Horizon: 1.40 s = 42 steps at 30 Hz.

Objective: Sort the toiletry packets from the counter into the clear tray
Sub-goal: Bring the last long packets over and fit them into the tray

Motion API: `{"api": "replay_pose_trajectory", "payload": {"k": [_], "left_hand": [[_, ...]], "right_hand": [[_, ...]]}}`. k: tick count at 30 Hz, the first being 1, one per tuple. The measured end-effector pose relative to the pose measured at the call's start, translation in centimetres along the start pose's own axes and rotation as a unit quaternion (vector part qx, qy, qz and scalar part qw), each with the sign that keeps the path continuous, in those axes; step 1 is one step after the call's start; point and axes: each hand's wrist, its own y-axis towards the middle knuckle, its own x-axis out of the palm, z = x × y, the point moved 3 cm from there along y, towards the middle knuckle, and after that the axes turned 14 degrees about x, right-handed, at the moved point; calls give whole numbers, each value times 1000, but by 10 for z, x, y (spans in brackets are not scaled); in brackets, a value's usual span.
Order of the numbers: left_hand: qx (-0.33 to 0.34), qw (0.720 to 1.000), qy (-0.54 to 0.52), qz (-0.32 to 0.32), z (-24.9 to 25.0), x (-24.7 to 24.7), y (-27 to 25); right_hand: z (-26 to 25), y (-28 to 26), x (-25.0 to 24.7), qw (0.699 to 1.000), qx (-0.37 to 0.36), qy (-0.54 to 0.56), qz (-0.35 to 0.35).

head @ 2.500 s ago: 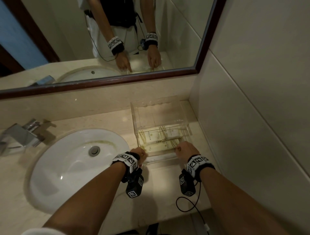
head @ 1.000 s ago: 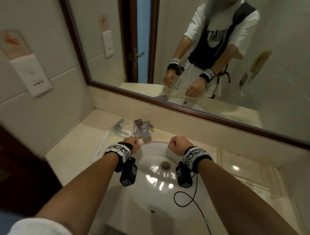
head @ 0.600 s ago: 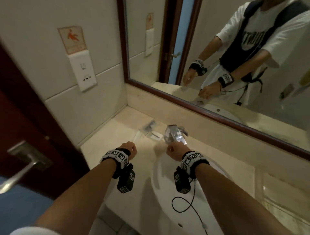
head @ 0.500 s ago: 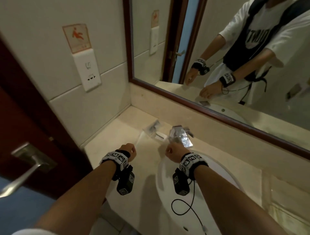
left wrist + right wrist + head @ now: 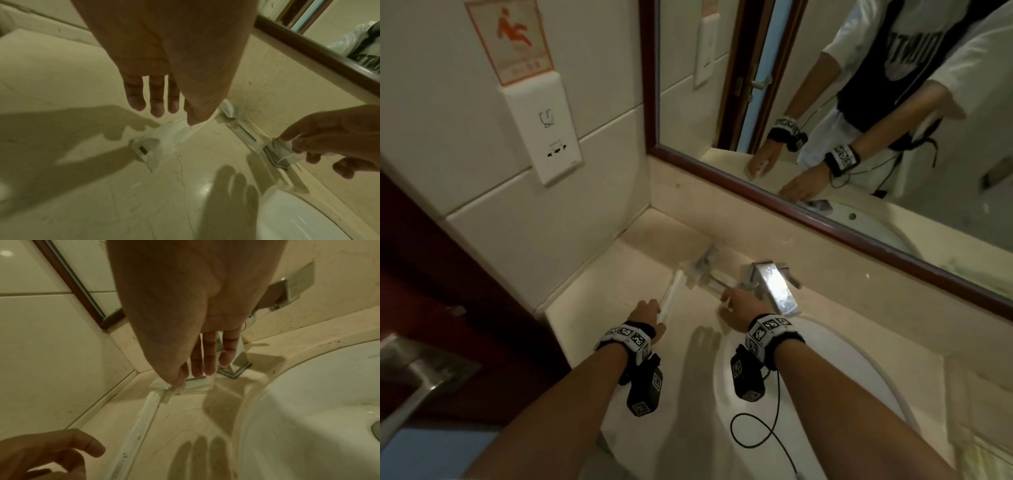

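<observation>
Sink basin (image 5: 825, 394): contents not discernible. Left of faucet (image 5: 774, 284), left hand (image 5: 647, 313) fingers spread above long packet (image 5: 164, 138); right hand (image 5: 736, 308) pinches flat packet (image 5: 197, 384).

Orange slipping-figure warning sign (image 5: 513, 37) on wall; its caption, mirrored shirt print unreadable

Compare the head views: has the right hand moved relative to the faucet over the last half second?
Yes. The right hand has gone forward and left, from near the faucet spout to a small packet beside its base.
</observation>
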Motion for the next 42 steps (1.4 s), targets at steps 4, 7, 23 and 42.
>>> {"api": "replay_pose_trajectory", "payload": {"k": [4,7,23,42], "left_hand": [[-11,1000,-7,13,-7,9,14],[-16,1000,-7,13,-12,13,21],[-43,996,-78,29,-29,6,42],[-12,994,-90,52,-4,-12,-15]], "right_hand": [[-9,21,2,1000,-4,7,18],[-18,35,6,999,-3,4,33],[-28,88,41,998,35,-41,39],[-18,9,23,996,-2,85,-18]]}}
